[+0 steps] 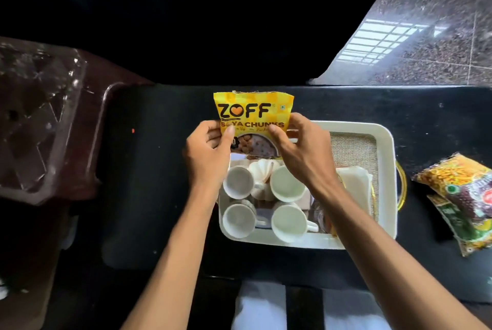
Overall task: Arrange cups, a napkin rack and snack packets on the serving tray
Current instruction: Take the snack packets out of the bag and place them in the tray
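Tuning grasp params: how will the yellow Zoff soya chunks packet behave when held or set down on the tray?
The yellow Zoff packet is probably light: left hand and right hand hold it by fingertips alone. Likely semi-floppy film; its top edge looks wavy. The glossy surface may slip, and it would probably slump rather than stand on the tray.

Soya packet [253, 114] lower edge hidden behind both hands, far-right snack packets [464, 201] cut off — napkin rack [354, 185] mostly covered by right forearm

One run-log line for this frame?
both hands hold yellow snack packet above tray | four cups in tray | other packets outside, right
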`<state>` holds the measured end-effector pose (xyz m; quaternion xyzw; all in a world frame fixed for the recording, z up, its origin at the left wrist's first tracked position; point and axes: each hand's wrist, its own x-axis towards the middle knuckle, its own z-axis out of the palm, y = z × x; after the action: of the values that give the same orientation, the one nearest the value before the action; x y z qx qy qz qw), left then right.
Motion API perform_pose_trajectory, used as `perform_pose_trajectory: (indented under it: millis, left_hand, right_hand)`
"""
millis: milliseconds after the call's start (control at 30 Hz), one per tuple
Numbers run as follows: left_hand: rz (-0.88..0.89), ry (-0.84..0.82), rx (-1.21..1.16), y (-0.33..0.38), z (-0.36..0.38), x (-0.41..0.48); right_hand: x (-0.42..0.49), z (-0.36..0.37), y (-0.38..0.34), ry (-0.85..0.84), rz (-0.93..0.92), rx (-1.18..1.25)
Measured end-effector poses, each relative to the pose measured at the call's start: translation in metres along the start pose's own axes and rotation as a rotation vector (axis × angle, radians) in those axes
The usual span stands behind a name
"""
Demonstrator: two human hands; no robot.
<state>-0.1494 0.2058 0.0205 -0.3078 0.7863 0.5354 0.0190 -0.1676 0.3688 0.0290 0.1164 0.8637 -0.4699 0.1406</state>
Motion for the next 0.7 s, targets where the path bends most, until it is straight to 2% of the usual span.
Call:
perform_pose_trajectory:
  millis: [200, 700]
  left_hand:
    - [-0.01, -0.038, 0.136, -0.021, -0.004, 0.028]
    - [-0.029, -0.034, 0.153, -0.023, -0.002, 0.022]
  right_hand:
    - [0.021, 0.029, 0.009, 0.01, 0.066, -0.058]
    - [0.028, 0.027, 0.017, 0.028, 0.128, -0.076]
